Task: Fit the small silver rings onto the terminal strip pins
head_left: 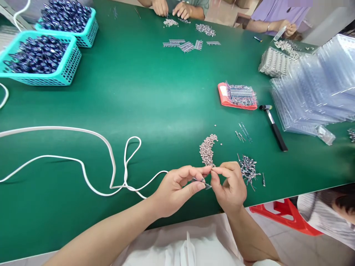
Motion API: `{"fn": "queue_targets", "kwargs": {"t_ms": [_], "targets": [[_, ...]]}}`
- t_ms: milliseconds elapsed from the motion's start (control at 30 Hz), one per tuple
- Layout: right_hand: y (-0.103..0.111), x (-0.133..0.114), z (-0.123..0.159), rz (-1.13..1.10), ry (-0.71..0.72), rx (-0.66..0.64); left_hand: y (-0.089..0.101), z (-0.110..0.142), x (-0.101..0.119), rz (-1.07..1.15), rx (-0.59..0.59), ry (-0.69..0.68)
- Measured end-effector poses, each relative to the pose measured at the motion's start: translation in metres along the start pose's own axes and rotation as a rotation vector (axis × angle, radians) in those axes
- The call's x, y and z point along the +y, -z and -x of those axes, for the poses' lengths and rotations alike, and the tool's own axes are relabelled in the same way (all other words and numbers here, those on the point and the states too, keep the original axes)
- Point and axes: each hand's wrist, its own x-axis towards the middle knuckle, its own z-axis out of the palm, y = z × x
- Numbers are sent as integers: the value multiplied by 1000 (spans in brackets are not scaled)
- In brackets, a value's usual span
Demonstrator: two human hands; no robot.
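My left hand (177,190) is closed, thumb and fingers pinching a small dark shiny metal piece (206,185) with a thin pointed end. Close beside it, my right hand (231,186) has its thumb and forefinger curled together. The two forefinger tips meet at the near end of a curved pile of small pinkish round pieces (207,149). What my right fingertips hold, if anything, is too small to make out. A heap of small dark metal parts with thin stems (249,168) lies just right of my right hand.
A hammer (274,129) and stacked clear plastic trays (310,88) lie at right, near a red pack (235,96) carrying rows of metal parts. White cord (83,162) loops across the left. Turquoise baskets (65,75) hold dark glossy pieces. Two co-workers' hands (173,8) (283,27) work opposite.
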Motion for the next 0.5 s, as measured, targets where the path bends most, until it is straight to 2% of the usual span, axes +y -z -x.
{"fn": "queue_targets", "kwargs": {"t_ms": [167,500], "targets": [[-1,0,3,48,23,58,-2,-2,0,156,-14,73],[-1,1,9,81,24,77,-4,0,-5,252,-42,64]]}}
